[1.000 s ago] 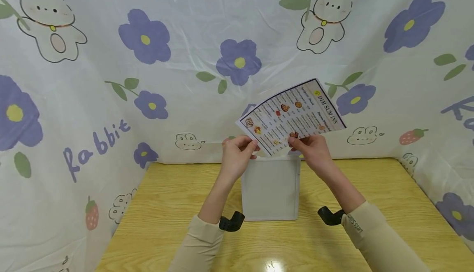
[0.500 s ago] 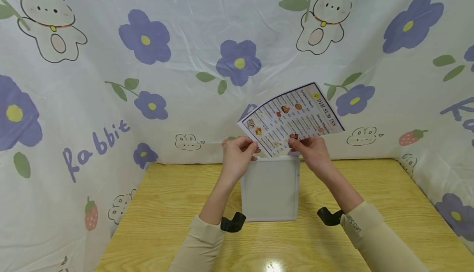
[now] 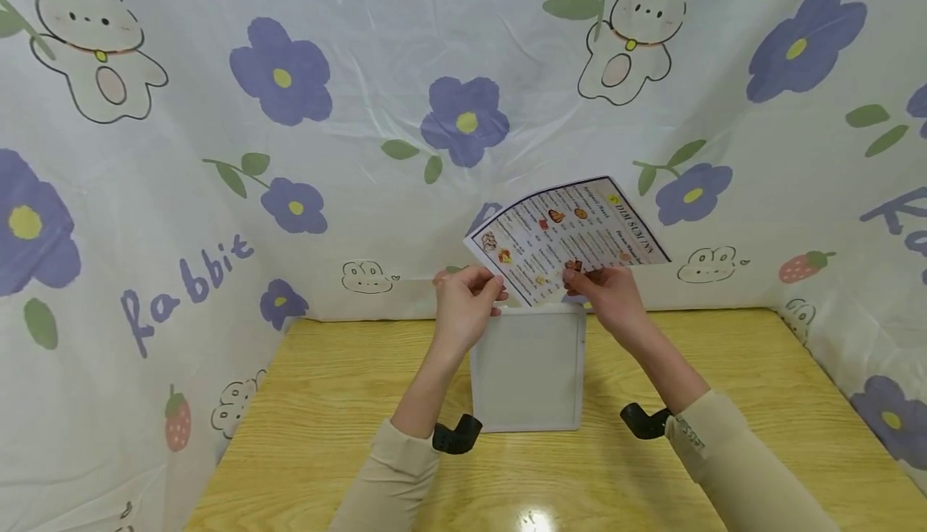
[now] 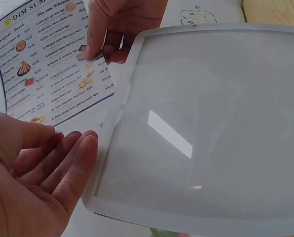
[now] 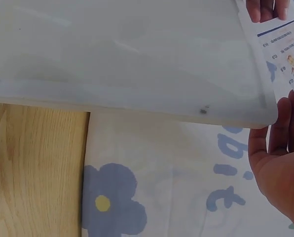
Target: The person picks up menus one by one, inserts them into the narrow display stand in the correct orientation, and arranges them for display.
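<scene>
A printed paper menu (image 3: 558, 234), headed "DIM SUM INN", is held tilted and slightly bowed above a white-rimmed clear display stand (image 3: 527, 371). My left hand (image 3: 463, 307) pinches the menu's lower left corner between thumb and fingers. With thumb on the printed face, my right hand (image 3: 614, 300) grips the lower long edge. The stand is upright on the table, its top edge just under the menu's lowest corner. In the left wrist view, the left fingers (image 4: 83, 153) lie right at the stand's rim. Part of the menu's lower edge is hidden behind the right hand.
The wooden table (image 3: 348, 403) runs back to a hanging white cloth (image 3: 376, 210) printed with purple flowers and rabbits. More of this cloth closes in both sides. A black wrist-camera mount (image 3: 456, 434) sits at the left cuff, another mount (image 3: 644, 421) at the right.
The menu's upper right end has dipped downward and the sheet bows a little more. Both hands stay in nearly the same place, still gripping it. The stand has not moved.
</scene>
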Motion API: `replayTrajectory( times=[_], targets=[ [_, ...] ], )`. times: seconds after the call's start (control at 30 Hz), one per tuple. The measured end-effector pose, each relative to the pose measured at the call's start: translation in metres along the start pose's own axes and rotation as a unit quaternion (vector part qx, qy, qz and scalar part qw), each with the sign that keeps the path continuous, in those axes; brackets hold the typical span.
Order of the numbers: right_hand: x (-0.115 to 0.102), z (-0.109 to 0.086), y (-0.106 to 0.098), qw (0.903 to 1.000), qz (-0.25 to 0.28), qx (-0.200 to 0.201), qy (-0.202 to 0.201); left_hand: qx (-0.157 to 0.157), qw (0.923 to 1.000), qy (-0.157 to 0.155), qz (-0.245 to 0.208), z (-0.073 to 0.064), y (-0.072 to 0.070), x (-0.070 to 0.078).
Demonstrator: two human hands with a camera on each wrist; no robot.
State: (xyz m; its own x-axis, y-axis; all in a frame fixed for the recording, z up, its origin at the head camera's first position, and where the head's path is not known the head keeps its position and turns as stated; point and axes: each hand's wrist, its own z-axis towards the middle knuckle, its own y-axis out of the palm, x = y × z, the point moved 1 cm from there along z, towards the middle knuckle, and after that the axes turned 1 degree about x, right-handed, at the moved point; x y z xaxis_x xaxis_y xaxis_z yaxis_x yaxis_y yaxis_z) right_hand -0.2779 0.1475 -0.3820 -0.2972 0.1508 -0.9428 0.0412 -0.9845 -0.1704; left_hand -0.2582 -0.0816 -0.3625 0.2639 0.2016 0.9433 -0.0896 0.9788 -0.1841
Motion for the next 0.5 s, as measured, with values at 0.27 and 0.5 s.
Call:
replayTrajectory(
  times=[0.27, 0.5],
  targets=[
    [0.0020, -0.0028, -0.0029, 0.9999, -0.013, -0.005, 0.000, -0.007, 0.9999, -0.004, 0.008, -0.0015, -0.0013, -0.0009],
    [0.0052, -0.0063, -0.0099, 0.9997, -0.017, -0.015, 0.000, 0.006, 0.9998, -0.019, -0.009, -0.0011, -0.0035, -0.0013]
  ],
)
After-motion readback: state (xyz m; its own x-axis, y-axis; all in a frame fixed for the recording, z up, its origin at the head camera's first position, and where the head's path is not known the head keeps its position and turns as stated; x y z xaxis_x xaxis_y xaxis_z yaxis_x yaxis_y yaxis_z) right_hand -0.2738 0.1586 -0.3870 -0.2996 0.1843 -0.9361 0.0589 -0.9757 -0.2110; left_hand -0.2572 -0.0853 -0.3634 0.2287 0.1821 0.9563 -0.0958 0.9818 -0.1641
